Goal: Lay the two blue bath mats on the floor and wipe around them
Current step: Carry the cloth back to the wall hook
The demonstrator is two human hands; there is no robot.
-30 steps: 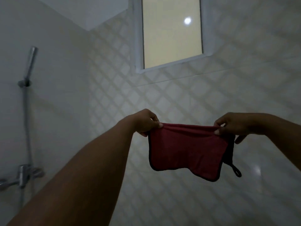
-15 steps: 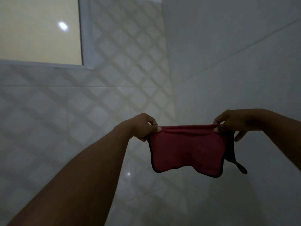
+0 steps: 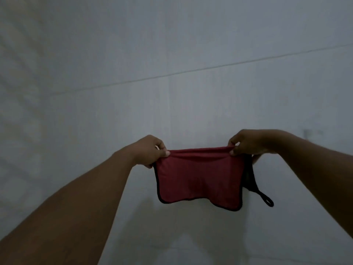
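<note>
The red cloth point(image 3: 198, 178) is soft, matt fabric edged with black stitched trim point(image 3: 157, 186) and a thin fabric loop point(image 3: 267, 201), against a smooth, faintly glossy tiled wall point(image 3: 172, 54).

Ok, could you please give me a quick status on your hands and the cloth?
Left hand pinches red cloth at one top corner; right hand the other. Cloth hangs spread. Plain wall behind.

Left hand point(image 3: 149, 150), cloth point(image 3: 198, 178), right hand point(image 3: 248, 143), wall point(image 3: 172, 54) behind
</note>
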